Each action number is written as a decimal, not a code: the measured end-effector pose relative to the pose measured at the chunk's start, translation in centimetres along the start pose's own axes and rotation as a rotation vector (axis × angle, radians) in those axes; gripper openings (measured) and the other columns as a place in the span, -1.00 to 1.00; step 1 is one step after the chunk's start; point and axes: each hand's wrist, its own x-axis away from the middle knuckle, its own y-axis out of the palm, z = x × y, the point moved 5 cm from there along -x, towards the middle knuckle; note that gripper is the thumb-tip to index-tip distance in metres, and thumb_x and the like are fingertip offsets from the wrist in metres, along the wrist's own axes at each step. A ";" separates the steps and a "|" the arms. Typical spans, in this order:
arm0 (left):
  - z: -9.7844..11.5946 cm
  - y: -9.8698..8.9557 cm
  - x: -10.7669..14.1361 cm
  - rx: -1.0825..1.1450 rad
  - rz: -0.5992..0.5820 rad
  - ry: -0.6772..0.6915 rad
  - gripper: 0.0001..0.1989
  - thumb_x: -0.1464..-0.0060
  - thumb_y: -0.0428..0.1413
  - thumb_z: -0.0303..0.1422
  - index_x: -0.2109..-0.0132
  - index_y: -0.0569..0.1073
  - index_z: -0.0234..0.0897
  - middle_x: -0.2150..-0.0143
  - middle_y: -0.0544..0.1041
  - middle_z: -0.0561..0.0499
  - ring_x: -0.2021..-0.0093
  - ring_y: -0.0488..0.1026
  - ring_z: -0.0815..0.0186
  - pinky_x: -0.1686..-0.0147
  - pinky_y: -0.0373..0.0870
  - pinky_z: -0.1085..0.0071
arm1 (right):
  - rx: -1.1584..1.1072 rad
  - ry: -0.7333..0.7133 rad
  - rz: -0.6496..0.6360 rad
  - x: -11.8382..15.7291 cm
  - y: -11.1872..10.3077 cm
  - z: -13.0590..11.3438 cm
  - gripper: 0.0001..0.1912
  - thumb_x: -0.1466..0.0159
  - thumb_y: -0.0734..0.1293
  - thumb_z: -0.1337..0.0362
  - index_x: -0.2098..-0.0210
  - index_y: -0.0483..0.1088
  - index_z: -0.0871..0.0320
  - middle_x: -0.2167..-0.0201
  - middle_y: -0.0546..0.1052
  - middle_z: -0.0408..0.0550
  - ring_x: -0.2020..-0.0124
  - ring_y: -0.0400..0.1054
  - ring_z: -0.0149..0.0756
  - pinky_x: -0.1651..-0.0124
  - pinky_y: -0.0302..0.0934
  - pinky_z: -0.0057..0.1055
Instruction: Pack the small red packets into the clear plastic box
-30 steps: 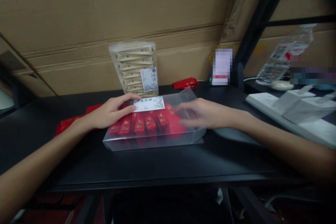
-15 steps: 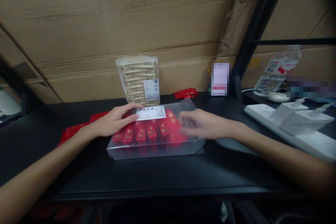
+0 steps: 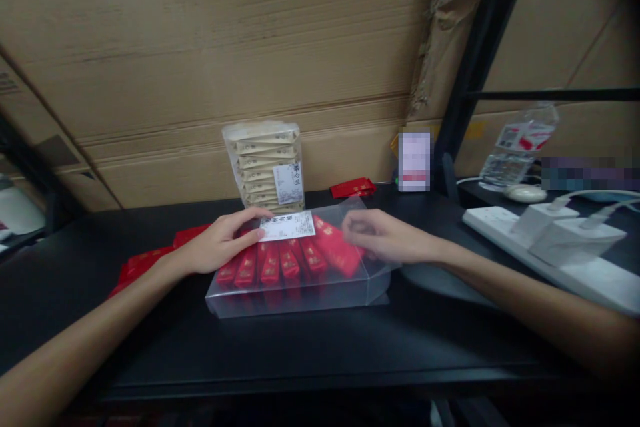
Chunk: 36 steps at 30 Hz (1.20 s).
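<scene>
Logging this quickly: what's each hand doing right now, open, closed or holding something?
Left hand: open, spread on the clear box.
Right hand: curled at the box's right end; can't tell if it grips a red packet.

Dim light, slightly soft focus

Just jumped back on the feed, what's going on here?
A person has both hands at a clear box of red packets on a black table. The left hand rests on top, thumb at the white label. The right hand is curled at the box's right end; whether it grips anything is unclear. A clear pack of cream packets stands behind.
</scene>
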 end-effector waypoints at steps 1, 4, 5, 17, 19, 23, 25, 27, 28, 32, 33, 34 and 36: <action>0.1 0.0 0.0 0.002 0.001 0.001 -0.60 -0.44 0.00 -0.16 -0.30 0.37 -0.17 -0.22 0.51 -0.10 -0.15 0.48 0.08 -0.16 0.37 0.14 | -0.050 0.062 0.009 0.0 -0.2 0.2 -0.76 -0.43 0.27 0.08 0.21 0.32 0.13 0.53 0.47 -0.20 0.62 0.35 -0.43 0.61 0.15 -0.52; 0.1 0.0 0.0 0.004 0.001 -0.001 -0.60 -0.44 0.00 -0.15 -0.29 0.37 -0.18 -0.20 0.52 -0.09 -0.11 0.50 0.09 -0.15 0.38 0.15 | -0.168 0.188 0.075 0.0 -0.9 0.5 -0.72 -0.41 0.28 0.04 0.09 0.29 0.12 0.63 0.47 -0.23 0.75 0.31 -0.40 0.72 0.10 -0.53; 0.1 0.0 0.0 0.003 0.002 -0.003 -0.60 -0.44 0.00 -0.15 -0.29 0.37 -0.18 -0.20 0.53 -0.09 -0.10 0.51 0.09 -0.14 0.38 0.15 | -0.192 0.205 0.096 0.0 -1.2 0.5 -0.69 -0.40 0.30 0.04 0.03 0.30 0.13 0.63 0.49 -0.21 0.75 0.31 -0.39 0.72 0.12 -0.53; -0.4 0.1 0.2 0.015 0.055 -0.009 -0.63 -0.42 0.02 -0.16 -0.25 0.42 -0.17 -0.16 0.55 -0.07 -0.05 0.52 0.12 -0.09 0.40 0.19 | -0.121 0.181 0.668 1.1 -8.1 -0.2 -0.79 -0.21 0.28 0.31 0.28 0.57 0.18 0.61 0.45 -0.17 0.71 0.14 -0.52 0.69 -0.11 -0.56; -0.5 0.1 0.2 0.011 0.061 -0.018 -0.63 -0.42 0.02 -0.16 -0.25 0.42 -0.17 -0.15 0.55 -0.06 -0.05 0.52 0.12 -0.09 0.40 0.19 | -0.043 0.126 0.754 1.4 -9.3 -0.5 -0.82 -0.19 0.29 0.31 0.35 0.56 0.17 0.62 0.44 -0.16 0.68 0.16 -0.49 0.67 -0.08 -0.54; -0.6 0.2 0.2 0.018 0.067 -0.018 -0.64 -0.43 0.01 -0.16 -0.24 0.42 -0.17 -0.17 0.54 -0.07 -0.08 0.51 0.11 -0.08 0.39 0.18 | 0.041 -0.071 0.899 2.0 -10.4 -1.4 -0.85 -0.25 0.34 0.21 0.27 0.54 0.10 0.60 0.44 -0.15 0.67 0.19 -0.42 0.66 -0.01 -0.48; -0.6 0.2 0.1 0.027 0.072 -0.013 -0.64 -0.43 0.01 -0.16 -0.24 0.42 -0.18 -0.18 0.54 -0.08 -0.10 0.50 0.10 -0.08 0.39 0.18 | 0.024 -0.113 0.890 1.9 -9.9 -1.6 -0.80 -0.28 0.35 0.13 0.19 0.52 0.08 0.60 0.44 -0.16 0.69 0.19 -0.39 0.67 0.02 -0.45; -0.6 0.2 0.1 0.032 0.072 -0.015 -0.64 -0.44 0.00 -0.16 -0.24 0.43 -0.18 -0.18 0.54 -0.09 -0.11 0.50 0.09 -0.07 0.39 0.18 | -0.008 -0.112 0.848 1.8 -9.1 -1.8 -0.75 -0.29 0.36 0.06 0.15 0.50 0.08 0.61 0.43 -0.18 0.70 0.20 -0.39 0.68 0.04 -0.44; -0.6 0.2 0.1 0.033 0.072 -0.018 -0.63 -0.44 0.00 -0.15 -0.24 0.42 -0.18 -0.18 0.54 -0.09 -0.10 0.50 0.09 -0.07 0.39 0.18 | -0.017 -0.105 0.816 1.7 -8.5 -1.9 -0.73 -0.30 0.36 0.05 0.14 0.49 0.08 0.61 0.43 -0.19 0.70 0.20 -0.39 0.68 0.03 -0.45; -0.6 0.2 0.1 0.030 0.069 -0.023 -0.63 -0.44 -0.01 -0.15 -0.24 0.42 -0.18 -0.19 0.54 -0.09 -0.11 0.50 0.09 -0.09 0.38 0.16 | -0.006 -0.058 0.702 1.4 -6.6 -2.6 -0.72 -0.32 0.34 0.05 0.10 0.46 0.08 0.62 0.41 -0.18 0.69 0.18 -0.39 0.66 0.00 -0.44; -0.6 0.2 0.2 0.030 0.069 -0.017 -0.63 -0.44 -0.01 -0.16 -0.24 0.42 -0.18 -0.19 0.53 -0.09 -0.12 0.50 0.09 -0.10 0.38 0.15 | 0.000 -0.049 0.695 1.4 -6.4 -2.7 -0.72 -0.33 0.34 0.05 0.08 0.45 0.08 0.62 0.41 -0.18 0.69 0.18 -0.39 0.66 0.01 -0.43; -0.5 0.1 0.2 0.028 0.070 -0.009 -0.64 -0.44 -0.01 -0.16 -0.24 0.42 -0.18 -0.20 0.53 -0.10 -0.12 0.50 0.09 -0.11 0.38 0.15 | 0.007 -0.046 0.697 1.4 -6.4 -2.7 -0.72 -0.33 0.33 0.06 0.07 0.44 0.08 0.62 0.40 -0.19 0.69 0.18 -0.38 0.65 0.01 -0.42; -0.4 0.1 0.2 0.024 0.072 0.005 -0.64 -0.44 0.00 -0.17 -0.24 0.42 -0.18 -0.20 0.54 -0.10 -0.12 0.50 0.09 -0.12 0.38 0.15 | 0.030 -0.054 0.728 1.6 -6.9 -2.5 -0.74 -0.33 0.32 0.09 0.06 0.43 0.07 0.62 0.39 -0.18 0.67 0.20 -0.36 0.62 0.01 -0.41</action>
